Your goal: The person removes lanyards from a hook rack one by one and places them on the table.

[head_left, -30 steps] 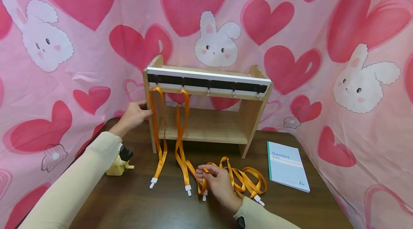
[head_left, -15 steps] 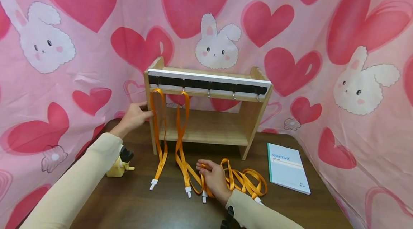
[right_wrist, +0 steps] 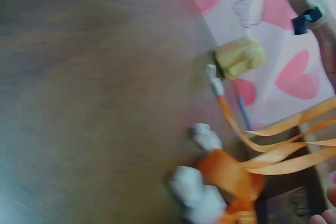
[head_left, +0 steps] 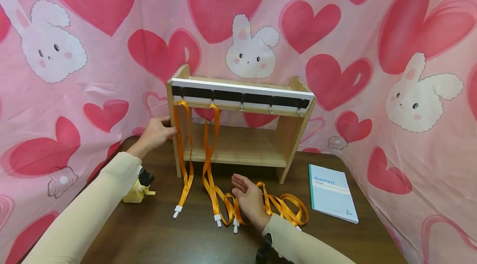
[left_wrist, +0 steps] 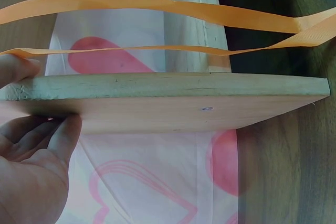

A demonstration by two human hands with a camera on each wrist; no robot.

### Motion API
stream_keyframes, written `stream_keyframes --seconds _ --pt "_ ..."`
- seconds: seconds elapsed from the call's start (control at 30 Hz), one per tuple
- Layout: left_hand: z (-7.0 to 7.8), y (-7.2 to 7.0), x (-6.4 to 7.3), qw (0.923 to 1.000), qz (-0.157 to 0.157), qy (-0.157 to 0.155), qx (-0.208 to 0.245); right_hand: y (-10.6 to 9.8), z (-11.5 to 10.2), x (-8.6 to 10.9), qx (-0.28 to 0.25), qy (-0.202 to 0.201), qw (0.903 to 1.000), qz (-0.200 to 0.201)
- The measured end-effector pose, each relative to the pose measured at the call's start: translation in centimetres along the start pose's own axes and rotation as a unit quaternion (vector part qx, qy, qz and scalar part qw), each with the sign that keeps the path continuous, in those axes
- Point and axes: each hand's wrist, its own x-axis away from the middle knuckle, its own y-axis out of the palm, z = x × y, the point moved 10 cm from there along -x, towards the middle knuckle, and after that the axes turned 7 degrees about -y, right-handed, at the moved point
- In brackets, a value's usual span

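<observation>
My left hand (head_left: 154, 131) grips the left side panel of a small wooden shelf (head_left: 238, 144); in the left wrist view its thumb and fingers lie on either side of the board (left_wrist: 157, 85). Two orange lanyards hang from the first two hooks, the left one (head_left: 187, 181) beside that hand, the other (head_left: 209, 152) to its right. My right hand (head_left: 250, 204) is low over the table with its fingers extended, holding nothing. Beside its fingers lies an orange lanyard (head_left: 227, 204) with a white clip (head_left: 236, 226). Tangled lanyards (head_left: 294, 212) lie behind the right wrist.
A black and white hook strip (head_left: 238, 97) runs along the shelf's top front, with three bare hooks toward the right. The notebook (head_left: 333, 193) lies on the table at right. A yellow object (head_left: 135, 193) stands below my left forearm. A patterned pink cloth (head_left: 335, 28) surrounds the table.
My right hand has let go of the orange lanyard it was pinching, its fingers straightening and lifting slightly. The lanyard now lies beside it. My left hand has stayed on the shelf.
</observation>
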Motion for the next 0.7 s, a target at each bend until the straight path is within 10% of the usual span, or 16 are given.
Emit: stream_keyframes --seconds 0.37,0.7 --pt "0.3 -0.1 0.1 0.9999 0.004 0.001 0.011 -4.0 -8.4 -3.7 -0.071 -0.096 0.9927 0.018" --pt "0.3 -0.1 0.2 1.0000 0.000 -0.005 0.007 -6.0 -16.2 -6.8 -0.025 -0.180 0.9833 0.008"
